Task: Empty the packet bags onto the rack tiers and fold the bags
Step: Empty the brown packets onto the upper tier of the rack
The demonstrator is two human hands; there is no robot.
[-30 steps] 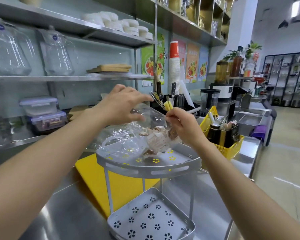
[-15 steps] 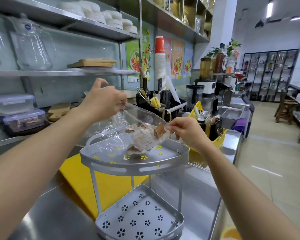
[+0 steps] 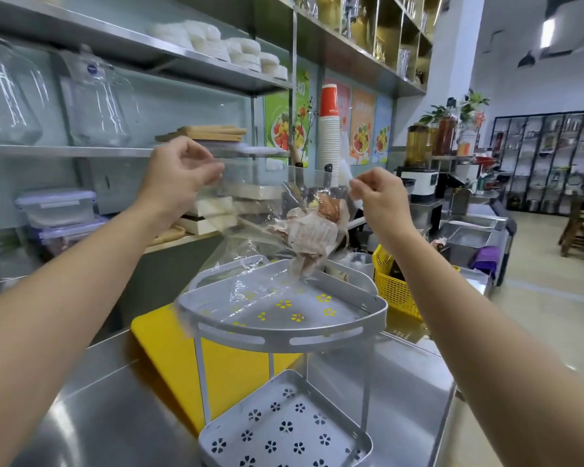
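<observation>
Tipping the bag (image 3: 250,237) out above the rack (image 3: 284,326)

Left hand (image 3: 179,176) and right hand (image 3: 380,197) pinch its corners; next, shake the packets (image 3: 309,235) down.

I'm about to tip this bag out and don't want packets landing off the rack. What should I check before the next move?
1. Both hands hold the bag: ok; left hand and right hand each pinch its upper part.
2. Bag above the top tier: ok; its lower end hangs over the tier.
3. Packets out of the bag: not ok; they sit bunched inside, near the right hand.
4. Bag mouth faces down: cannot tell; the film is clear and crumpled.
5. Packets clear of the yellow basket: ok; the basket stands apart to the right.
</observation>
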